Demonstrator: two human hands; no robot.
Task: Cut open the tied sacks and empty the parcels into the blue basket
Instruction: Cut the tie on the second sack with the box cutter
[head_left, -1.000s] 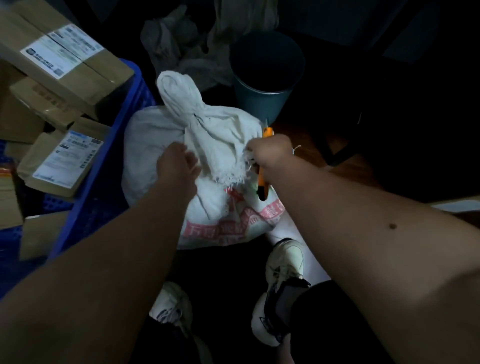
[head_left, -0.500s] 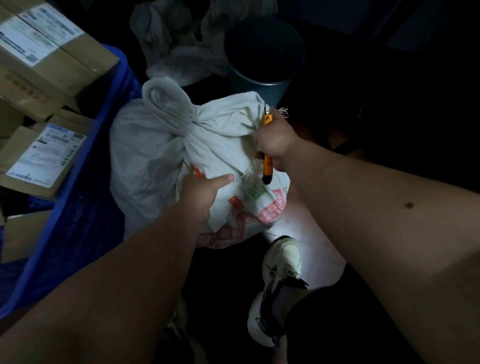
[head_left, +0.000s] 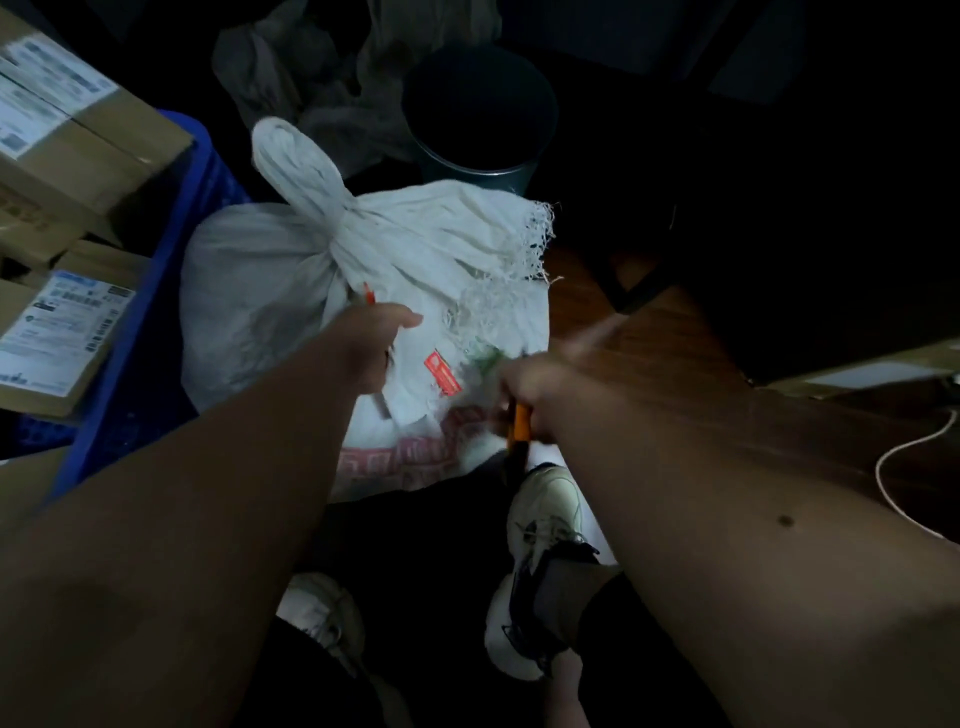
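while the left hand (head_left: 371, 347) has its fingers curled into the cloth just below the knot, thumb pointing right, the right hand (head_left: 524, 384) is wrapped round an orange knife (head_left: 518, 428), blurred, low against the front of the sack; the blade itself can't be made out. the white sack (head_left: 363, 270) sits at the centre of the frame on the floor, its neck twisted and tied into a fat topknot (head_left: 296, 161) leaning upper left, with a frayed edge (head_left: 535, 244) hanging off its right shoulder. looks like woven cloth, soft and floppy, bulging with what's inside, so likely weighty and lumpy rather than stiff. it'll sag wherever it's grabbed. best hold, by the look of it, is the gathered neck just under the knot, where the cloth bunches thick and won't slip, keeping it taut for the cut. one worry: the knife hand sits close to the other hand and the cloth gives easily. just left of the sack stands the blue basket (head_left: 171, 291), its wall touching or nearly touching the sack, already holding brown parcels (head_left: 78, 135) with white labels. behind, upper centre, a dark bin (head_left: 478, 124) and crumpled empty sacks (head_left: 311, 67). pale shoes (head_left: 545, 509) below.
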